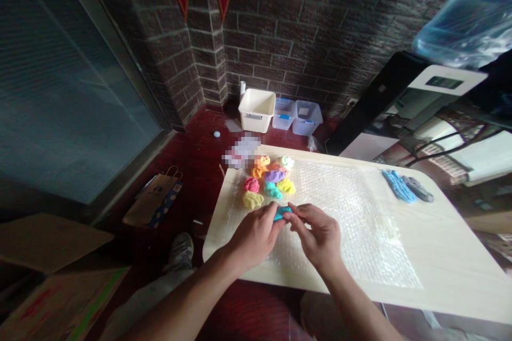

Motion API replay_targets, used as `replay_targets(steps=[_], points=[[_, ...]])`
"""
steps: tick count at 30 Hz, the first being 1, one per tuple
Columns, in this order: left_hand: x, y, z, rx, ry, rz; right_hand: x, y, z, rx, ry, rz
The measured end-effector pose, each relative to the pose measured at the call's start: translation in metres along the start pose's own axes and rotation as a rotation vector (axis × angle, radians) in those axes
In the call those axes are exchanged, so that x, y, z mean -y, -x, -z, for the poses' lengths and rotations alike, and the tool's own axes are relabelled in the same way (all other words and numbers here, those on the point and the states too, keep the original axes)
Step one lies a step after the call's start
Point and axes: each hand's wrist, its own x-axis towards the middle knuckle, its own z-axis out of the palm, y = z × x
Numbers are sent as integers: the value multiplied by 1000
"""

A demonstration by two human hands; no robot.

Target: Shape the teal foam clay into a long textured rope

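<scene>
My left hand and my right hand meet over the near left part of the table. Between their fingertips is a small teal soft piece, pinched from both sides and partly covered. Whether it is cloth or modelling clay cannot be made out. Just beyond lie several crumpled soft lumps in two rough rows, among them a pale yellow lump, a red lump, a turquoise lump, a bright yellow lump and a purple lump.
Bubble wrap covers much of the pale table. Blue knitted fabric and grey knitted fabric lie at right. A cream bin and clear boxes stand behind. A paper bag and cardboard box are left.
</scene>
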Motion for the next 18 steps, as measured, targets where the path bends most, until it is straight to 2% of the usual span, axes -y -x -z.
replay_targets(steps=[6, 11, 13, 18], points=[[-1, -2, 0, 1, 10, -1, 4, 5, 0, -28, 85, 59], [3, 1, -2, -15, -7, 1, 10, 4, 0, -3, 60, 90], [5, 3, -3, -18, -23, -8, 10, 5, -2, 8, 49, 48], [2, 4, -4, 38, -74, -104, 6, 7, -5, 79, 100, -174]])
